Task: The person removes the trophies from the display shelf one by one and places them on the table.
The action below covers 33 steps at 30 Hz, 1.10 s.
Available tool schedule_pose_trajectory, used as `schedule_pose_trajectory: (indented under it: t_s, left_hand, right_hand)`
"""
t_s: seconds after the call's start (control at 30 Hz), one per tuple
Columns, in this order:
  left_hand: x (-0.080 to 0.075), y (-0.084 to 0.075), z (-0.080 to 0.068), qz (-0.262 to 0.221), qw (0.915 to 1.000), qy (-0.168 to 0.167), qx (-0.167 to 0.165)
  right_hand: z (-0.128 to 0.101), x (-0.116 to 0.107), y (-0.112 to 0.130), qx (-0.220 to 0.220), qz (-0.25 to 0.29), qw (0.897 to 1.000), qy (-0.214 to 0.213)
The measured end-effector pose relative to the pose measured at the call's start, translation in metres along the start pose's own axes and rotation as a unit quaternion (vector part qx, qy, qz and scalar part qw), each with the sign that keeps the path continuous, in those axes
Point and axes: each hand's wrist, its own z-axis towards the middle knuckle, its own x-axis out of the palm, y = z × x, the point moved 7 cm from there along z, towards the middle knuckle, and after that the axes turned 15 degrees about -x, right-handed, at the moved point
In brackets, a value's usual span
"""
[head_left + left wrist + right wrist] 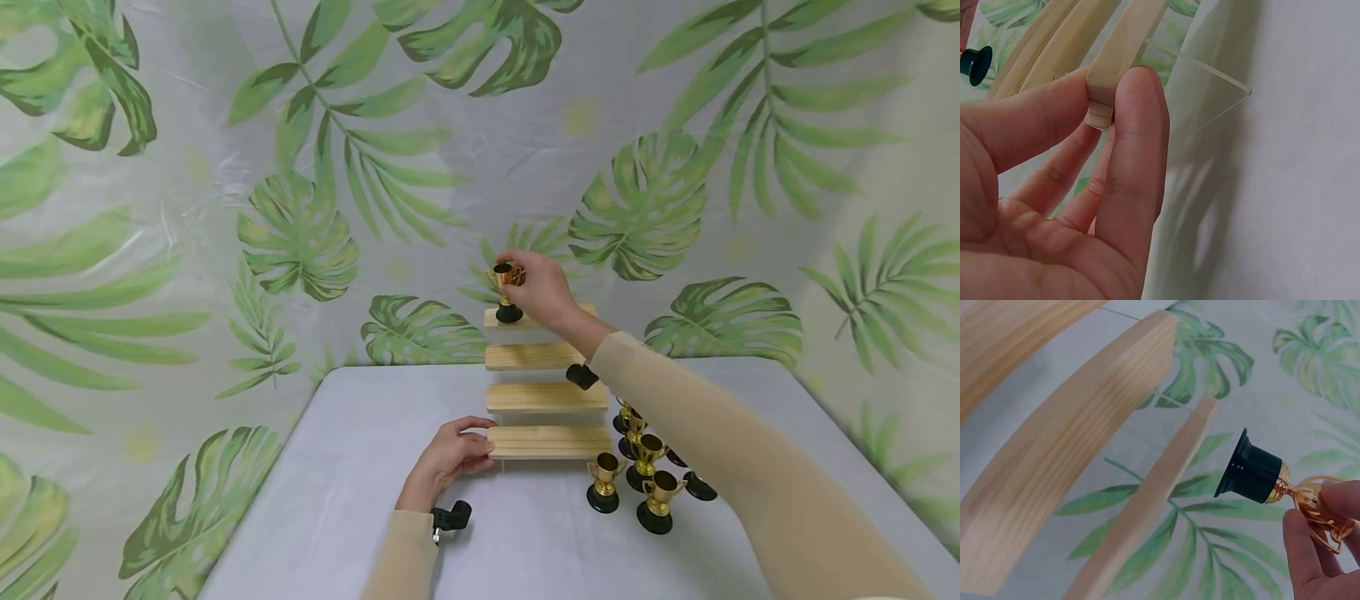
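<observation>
In the head view my right hand pinches a small gold trophy cup with a black base by its cup part. It holds the trophy upright at the left end of the top step of a wooden tiered stand. The right wrist view shows a gap between the trophy's black base and the top step's end. Below, my left hand grips the left end of the bottom step between thumb and fingers. A clear support shows beneath that step in the left wrist view.
Several more gold trophies with black bases stand on the white-covered table, right of the stand, partly hidden by my right sleeve. Behind the table hangs a leaf-patterned curtain.
</observation>
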Motion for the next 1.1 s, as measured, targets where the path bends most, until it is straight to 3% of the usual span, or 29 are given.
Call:
schedule_pose_trajectory:
  t_s: [0.63, 1.1]
  left_hand:
    - [0.003, -0.002, -0.002, 0.010, 0.9999, 0.007, 0.001]
    - [0.002, -0.004, -0.001, 0.014, 0.9999, 0.007, 0.000]
  right_hand:
    - [-0.020, -0.044, 0.032, -0.038, 0.037, 0.999, 0.007]
    - [-0.050, -0.084, 0.036, -0.057, 0.011, 0.998, 0.011]
